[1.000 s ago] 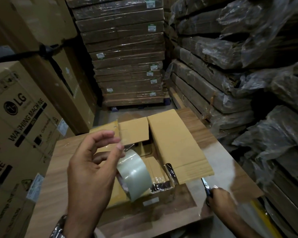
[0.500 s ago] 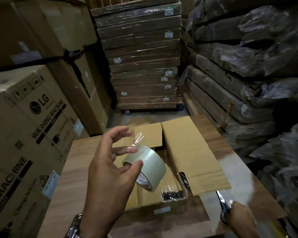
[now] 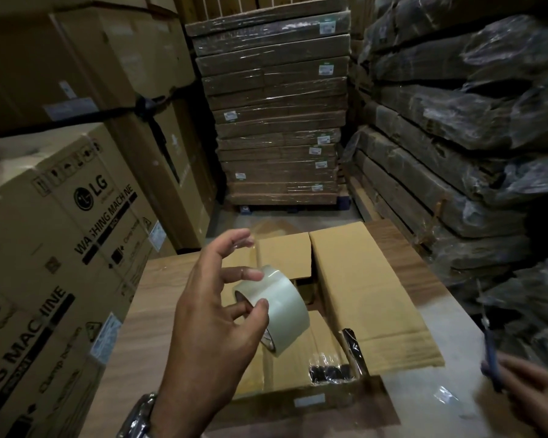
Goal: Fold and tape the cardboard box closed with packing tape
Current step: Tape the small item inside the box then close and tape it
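My left hand (image 3: pixel 212 314) holds a roll of clear packing tape (image 3: pixel 279 308) above the open cardboard box (image 3: pixel 370 298), thumb on the roll's outer face and a finger through its core. A loose strip of tape (image 3: pixel 247 240) sticks to my raised upper fingers. The box sits on a wooden table (image 3: pixel 159 289) with its right flap lying outward and dark wrapped contents (image 3: pixel 329 371) showing inside. My right hand (image 3: pixel 532 387) at the lower right edge grips blue-handled scissors (image 3: pixel 489 343), blades pointing up.
A large LG washing machine carton (image 3: pixel 60 235) stands close on the left. Wrapped flat cartons are stacked on a pallet (image 3: pixel 276 121) straight ahead. Plastic-covered bundles (image 3: pixel 456 137) are piled on the right. A small scrap of clear tape (image 3: pixel 445 395) lies on the table.
The camera tilted up and the view shifted. My left hand lifted the roll a little and turned it, the peeled strip rising with my fingers. My right hand with the scissors moved right.
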Tool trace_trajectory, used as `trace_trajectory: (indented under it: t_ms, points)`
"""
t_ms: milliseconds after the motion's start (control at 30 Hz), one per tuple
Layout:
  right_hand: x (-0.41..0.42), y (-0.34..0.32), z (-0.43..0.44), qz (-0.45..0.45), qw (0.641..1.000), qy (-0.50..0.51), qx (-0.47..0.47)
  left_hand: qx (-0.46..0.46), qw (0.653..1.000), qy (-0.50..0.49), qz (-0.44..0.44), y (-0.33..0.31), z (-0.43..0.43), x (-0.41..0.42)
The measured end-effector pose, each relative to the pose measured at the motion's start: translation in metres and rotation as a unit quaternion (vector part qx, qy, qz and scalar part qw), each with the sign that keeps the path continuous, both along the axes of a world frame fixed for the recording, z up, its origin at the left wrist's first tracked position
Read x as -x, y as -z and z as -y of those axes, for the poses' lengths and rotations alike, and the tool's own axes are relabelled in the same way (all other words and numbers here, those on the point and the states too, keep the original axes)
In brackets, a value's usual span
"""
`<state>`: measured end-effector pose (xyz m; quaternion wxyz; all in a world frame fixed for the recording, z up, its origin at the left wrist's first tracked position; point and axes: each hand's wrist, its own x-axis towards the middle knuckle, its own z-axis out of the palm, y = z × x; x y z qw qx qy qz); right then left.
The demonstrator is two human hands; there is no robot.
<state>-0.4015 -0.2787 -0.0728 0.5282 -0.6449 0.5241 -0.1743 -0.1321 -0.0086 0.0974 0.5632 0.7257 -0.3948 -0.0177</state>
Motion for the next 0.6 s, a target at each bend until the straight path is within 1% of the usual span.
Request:
trace_trajectory:
  t_ms: [33, 67, 100, 133, 200, 233, 267, 300, 400, 467, 533, 600]
  points:
    - [-0.015, -0.029, -0.012, 0.034, 0.999, -0.035, 0.016, -0.001, 1.000, 0.007, -0.001, -0.001, 0.000, -0.001]
    - [-0.026, -0.055, -0.018, 0.043, 0.996, -0.074, 0.039, -0.003, 1.000, 0.015, -0.001, -0.002, 0.000, -0.001]
    - [-0.037, -0.084, -0.022, 0.040, 0.988, -0.134, 0.069, -0.005, 1.000, 0.024, 0.000, -0.003, 0.000, -0.001]
    - [-0.051, -0.117, -0.030, 0.031, 0.972, -0.209, 0.101, -0.004, 0.999, 0.032, -0.001, -0.005, 0.000, -0.002]
    - [-0.069, -0.159, -0.040, 0.000, 0.920, -0.359, 0.158, 0.002, 0.999, 0.052, -0.009, -0.009, 0.000, -0.003]
    - [-0.076, -0.176, -0.041, -0.017, 0.892, -0.416, 0.176, 0.006, 0.998, 0.062, -0.012, -0.011, 0.000, -0.003]
    - [-0.085, -0.186, -0.037, -0.045, 0.865, -0.452, 0.212, 0.006, 0.997, 0.072, -0.013, -0.014, -0.001, -0.003]
    - [-0.093, -0.202, -0.037, -0.074, 0.843, -0.476, 0.242, 0.006, 0.997, 0.080, -0.011, -0.016, -0.001, -0.004]
    - [-0.112, -0.225, -0.029, -0.121, 0.804, -0.517, 0.266, 0.005, 0.995, 0.100, 0.002, -0.023, -0.003, -0.005]
    - [-0.122, -0.238, -0.027, -0.144, 0.770, -0.558, 0.275, 0.006, 0.994, 0.108, 0.011, -0.028, -0.005, -0.007]
    - [-0.129, -0.248, -0.028, -0.147, 0.754, -0.585, 0.258, 0.004, 0.993, 0.116, 0.021, -0.031, -0.006, -0.008]
    - [-0.135, -0.253, -0.028, -0.144, 0.754, -0.594, 0.241, 0.000, 0.991, 0.127, 0.030, -0.034, -0.006, -0.009]
